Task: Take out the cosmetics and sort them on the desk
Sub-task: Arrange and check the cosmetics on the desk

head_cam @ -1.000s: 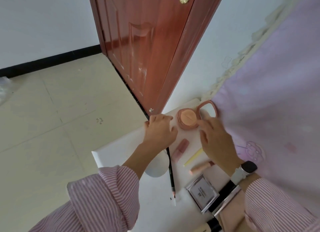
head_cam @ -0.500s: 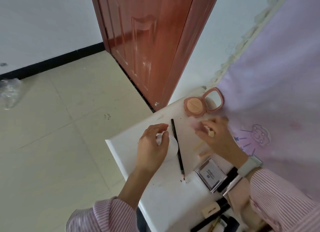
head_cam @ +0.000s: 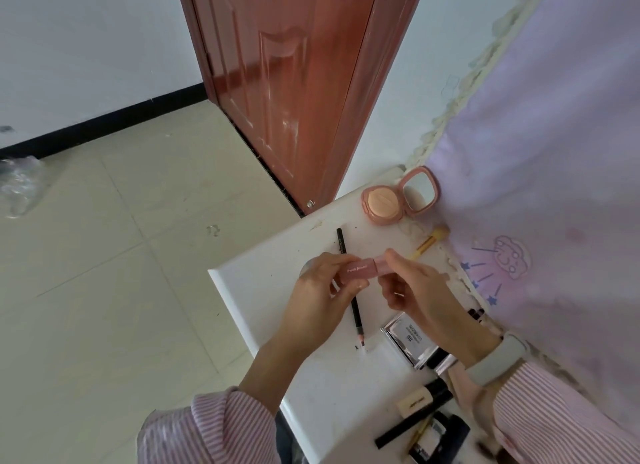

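So we've got both hands up over the white desk (head_cam: 263,290), sharing one small pink lipstick tube (head_cam: 362,270) between them. Our left hand (head_cam: 325,297) has its fingers and thumb curled round the tube's left end, the part with the white lettering, and our right hand (head_cam: 420,290) pinches the paler right end between thumb and fingertips. The tube sits level, lifted clear of the desktop, roughly above the middle of it.

Counting what's laid out: one black pencil (head_cam: 349,287) lying lengthwise on the desk, passing under the left hand, tip toward the near side. One round peach compact (head_cam: 398,200) at the far right corner, flipped open with its mirror tilted up against the purple cloth (head_cam: 554,186). One yellow-handled brush (head_cam: 431,240) just near of the compact, by the cloth edge. One silver square palette case (head_cam: 408,339) below the right hand. Further near, by the right wrist, there's a jumble: one cream-and-black tube (head_cam: 420,399), one long black stick (head_cam: 408,429) and a few dark bits we can't really make out.

We're wearing two pink striped sleeves and one grey watch (head_cam: 495,359) on the right wrist. Off left, a brown door (head_cam: 294,83) and the tiled floor (head_cam: 104,256).
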